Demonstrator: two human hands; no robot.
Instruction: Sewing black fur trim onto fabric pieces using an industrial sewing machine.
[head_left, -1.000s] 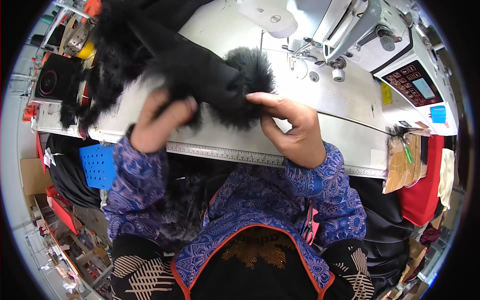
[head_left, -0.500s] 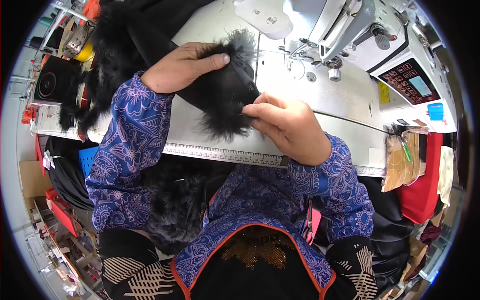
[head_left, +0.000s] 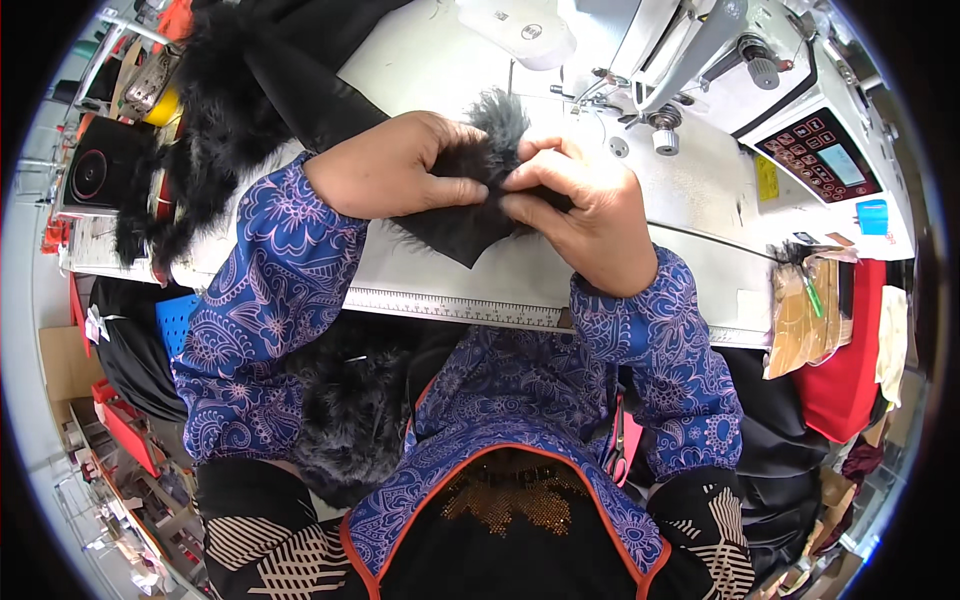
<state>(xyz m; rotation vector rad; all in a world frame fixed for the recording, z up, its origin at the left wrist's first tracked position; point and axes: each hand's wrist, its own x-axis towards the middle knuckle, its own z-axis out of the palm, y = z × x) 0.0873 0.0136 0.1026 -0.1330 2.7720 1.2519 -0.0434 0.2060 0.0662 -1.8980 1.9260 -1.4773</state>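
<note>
Both my hands hold a black fur-trimmed piece of fabric [head_left: 462, 232] above the front of the white sewing table. My left hand [head_left: 395, 165] pinches it from the left, thumb on top. From the right, my right hand [head_left: 590, 200] grips its edge between thumb and fingers, close to my left fingertips. A tuft of dark fur [head_left: 497, 125] stands up between the hands, and a smooth dark corner hangs below them. The fingers hide the folded part between them. A longer black cloth strip [head_left: 310, 100] runs from behind my left hand toward the far left.
The sewing machine [head_left: 690, 70] stands at the far right, with its control panel [head_left: 825, 160]. A ruler strip [head_left: 450, 305] lines the table's front edge. Black fur [head_left: 215, 120] and a black speaker [head_left: 95, 170] sit at the left. Pink-handled scissors [head_left: 623, 445] hang at my apron.
My hands have come together on the fabric. The left moved right and down, the right slightly up. The piece is turned and folded, with its smooth corner now pointing toward me.
</note>
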